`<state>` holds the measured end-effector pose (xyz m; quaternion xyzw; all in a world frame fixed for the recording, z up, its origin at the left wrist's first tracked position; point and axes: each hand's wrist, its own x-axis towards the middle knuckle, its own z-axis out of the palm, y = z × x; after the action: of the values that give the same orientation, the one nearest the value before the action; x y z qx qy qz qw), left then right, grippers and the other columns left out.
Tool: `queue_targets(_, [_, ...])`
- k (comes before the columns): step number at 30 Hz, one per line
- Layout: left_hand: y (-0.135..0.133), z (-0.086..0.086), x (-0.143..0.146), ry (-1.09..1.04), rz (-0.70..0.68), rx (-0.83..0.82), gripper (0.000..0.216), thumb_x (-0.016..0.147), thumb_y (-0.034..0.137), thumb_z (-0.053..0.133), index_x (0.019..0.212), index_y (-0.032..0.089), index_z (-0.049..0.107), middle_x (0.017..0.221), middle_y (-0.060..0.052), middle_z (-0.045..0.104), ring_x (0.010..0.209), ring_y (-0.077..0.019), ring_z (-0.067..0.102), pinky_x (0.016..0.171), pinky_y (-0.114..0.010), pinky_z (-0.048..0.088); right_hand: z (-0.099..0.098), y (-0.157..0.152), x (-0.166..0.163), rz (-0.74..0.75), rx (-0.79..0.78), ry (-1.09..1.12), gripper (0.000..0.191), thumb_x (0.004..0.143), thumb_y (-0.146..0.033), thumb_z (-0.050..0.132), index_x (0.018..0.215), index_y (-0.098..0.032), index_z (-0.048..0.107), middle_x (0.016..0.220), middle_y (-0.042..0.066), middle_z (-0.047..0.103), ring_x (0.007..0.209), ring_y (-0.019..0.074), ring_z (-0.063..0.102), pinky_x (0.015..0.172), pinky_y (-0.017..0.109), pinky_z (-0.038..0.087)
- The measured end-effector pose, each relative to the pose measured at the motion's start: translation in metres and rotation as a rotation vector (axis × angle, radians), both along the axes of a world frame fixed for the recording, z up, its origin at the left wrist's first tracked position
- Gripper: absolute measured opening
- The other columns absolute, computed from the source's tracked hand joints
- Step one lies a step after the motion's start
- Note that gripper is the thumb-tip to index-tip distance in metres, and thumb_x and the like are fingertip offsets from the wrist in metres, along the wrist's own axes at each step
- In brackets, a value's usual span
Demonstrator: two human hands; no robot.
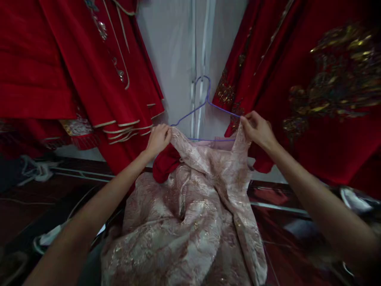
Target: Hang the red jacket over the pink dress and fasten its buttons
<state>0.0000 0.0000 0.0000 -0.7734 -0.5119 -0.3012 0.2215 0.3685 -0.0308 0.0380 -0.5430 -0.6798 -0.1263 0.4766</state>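
A pale pink brocade garment (196,214) with a gold pattern hangs down from a thin purple wire hanger (205,104) in front of me. My left hand (158,139) grips the garment's left shoulder at the hanger's left end. My right hand (258,129) pinches the garment's right shoulder at the hanger's right end. The hanger's hook rises in the middle, against a white wall. A bit of red cloth (165,163) shows under my left hand.
Red embroidered robes hang on both sides: one with cream trim on the left (89,79), one with gold embroidery on the right (327,87). A white wall (178,51) with vertical strips stands behind. The dark glossy floor (285,246) carries metal rails and white cords (35,169).
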Motion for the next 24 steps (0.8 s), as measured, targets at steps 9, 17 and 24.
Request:
queue_targets(9, [0.006,-0.026,-0.058,0.121,0.083,-0.143,0.031,0.086,0.029,0.035,0.088,0.018,0.064,0.094,-0.010,0.067,0.097,-0.0269,0.056,0.089,-0.046,0.030,0.006,0.006,0.006,0.016,-0.056,0.023,0.041,0.081,-0.062,0.044,0.078,-0.022,0.055,0.063,0.002,0.058,0.056,0.0155,0.049,0.053,0.027,0.035])
queue_targets(17, [0.009,-0.022,-0.058,0.119,0.076,-0.127,0.031,0.084,0.029,0.037,0.087,0.018,0.065,0.092,-0.010,0.068,0.092,-0.0265,0.058,0.091,-0.048,0.029,0.007,0.005,0.007,0.022,-0.071,0.020,0.041,0.080,-0.061,0.045,0.078,-0.022,0.055,0.065,0.002,0.058,0.057,0.0153,0.050,0.055,0.027,0.035])
queue_targets(24, [0.014,0.009,-0.030,0.055,-0.042,-0.008,0.030,0.086,0.028,0.037,0.088,0.019,0.065,0.091,-0.008,0.067,0.094,-0.0243,0.057,0.101,-0.051,0.021,0.006,0.007,0.009,0.044,-0.069,0.018,0.040,0.081,-0.060,0.046,0.077,-0.022,0.054,0.065,0.002,0.058,0.057,0.0150,0.049,0.054,0.027,0.034])
